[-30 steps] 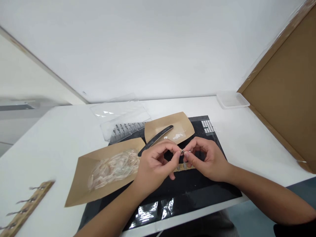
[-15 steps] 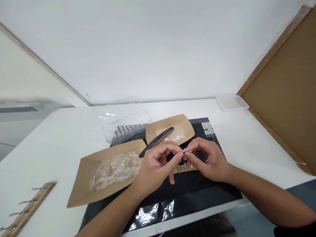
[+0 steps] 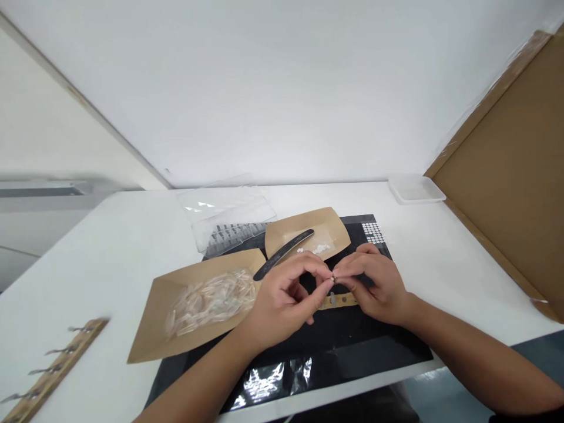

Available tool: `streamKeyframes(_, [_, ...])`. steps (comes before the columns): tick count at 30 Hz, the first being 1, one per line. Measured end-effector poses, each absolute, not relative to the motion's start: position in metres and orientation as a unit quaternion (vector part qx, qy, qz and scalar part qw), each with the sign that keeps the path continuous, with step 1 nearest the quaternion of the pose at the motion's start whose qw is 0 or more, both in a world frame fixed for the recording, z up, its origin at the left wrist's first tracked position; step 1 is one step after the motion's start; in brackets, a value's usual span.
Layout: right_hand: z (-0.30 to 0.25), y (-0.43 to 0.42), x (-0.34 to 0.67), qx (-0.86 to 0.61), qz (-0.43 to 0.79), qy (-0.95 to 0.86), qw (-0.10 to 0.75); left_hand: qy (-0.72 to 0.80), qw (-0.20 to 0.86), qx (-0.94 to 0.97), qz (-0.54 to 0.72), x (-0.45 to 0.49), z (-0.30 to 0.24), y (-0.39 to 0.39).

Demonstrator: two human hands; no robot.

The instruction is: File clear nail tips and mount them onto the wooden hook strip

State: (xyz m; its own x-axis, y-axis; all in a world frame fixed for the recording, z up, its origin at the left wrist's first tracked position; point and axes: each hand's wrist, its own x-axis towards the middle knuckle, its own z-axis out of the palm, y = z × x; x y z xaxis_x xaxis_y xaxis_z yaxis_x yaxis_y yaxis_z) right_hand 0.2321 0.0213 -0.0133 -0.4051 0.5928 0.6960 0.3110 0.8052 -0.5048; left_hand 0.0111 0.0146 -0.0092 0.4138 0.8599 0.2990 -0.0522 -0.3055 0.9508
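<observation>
My left hand point(image 3: 286, 296) and my right hand point(image 3: 376, 285) meet fingertip to fingertip above the black mat point(image 3: 352, 341). Both pinch at a tiny shiny piece point(image 3: 333, 279) whose kind I cannot make out, since the fingers mostly cover it. Just beneath them lies a wooden strip point(image 3: 350, 299), partly hidden by my hands. A small clear nail tip point(image 3: 333, 300) stands on it, and a dark round spot shows to its right. Behind my left hand, a curved black nail file point(image 3: 282, 254) rests across the edges of two cardboard trays.
One cardboard tray point(image 3: 145, 329) holds many clear nail tips point(image 3: 211, 299); the other tray point(image 3: 275, 232) holds small white pieces point(image 3: 321, 249). Clear plastic sheets point(image 3: 229, 211) lie behind. A dotted sticker sheet point(image 3: 373, 232), plastic box point(image 3: 416, 190), and second wooden strip point(image 3: 57, 367) surround the mat.
My hands have shifted slightly right relative to the mat, still pinching together. On the wooden strip, a dark spot shows where a pale round piece was. The view has moved a little.
</observation>
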Motion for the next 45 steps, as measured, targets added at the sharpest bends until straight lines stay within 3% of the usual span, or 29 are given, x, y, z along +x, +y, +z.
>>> streamKeyframes(4, [-0.015, 0.018, 0.232, -0.316, 0.254, -0.788, 0.463, 0.306, 0.455, 0.706, 0.449, 0.012, -0.004, 0.015])
streamKeyframes(16, [-0.015, 0.028, 0.234, -0.261, 0.593, -0.644, 0.407, 0.237, 0.254, 0.814, 0.466, 0.012, -0.002, 0.018])
streamKeyframes(21, [-0.02, 0.025, 0.233, -0.279, 0.535, -0.641, 0.475, 0.254, 0.273, 0.783, 0.497, 0.012, -0.003, 0.019])
streamKeyframes(26, [-0.022, 0.023, 0.234, -0.286, 0.357, -0.717, 0.527, 0.298, 0.366, 0.732, 0.491, 0.014, -0.003, 0.016])
streamKeyframes(34, [-0.014, 0.021, 0.234, -0.245, 0.173, -0.803, 0.515, 0.33, 0.416, 0.691, 0.49, 0.015, -0.003, 0.013])
streamKeyframes(45, [-0.017, 0.025, 0.235, -0.269, 0.403, -0.728, 0.486, 0.296, 0.352, 0.732, 0.503, 0.015, 0.003, 0.013])
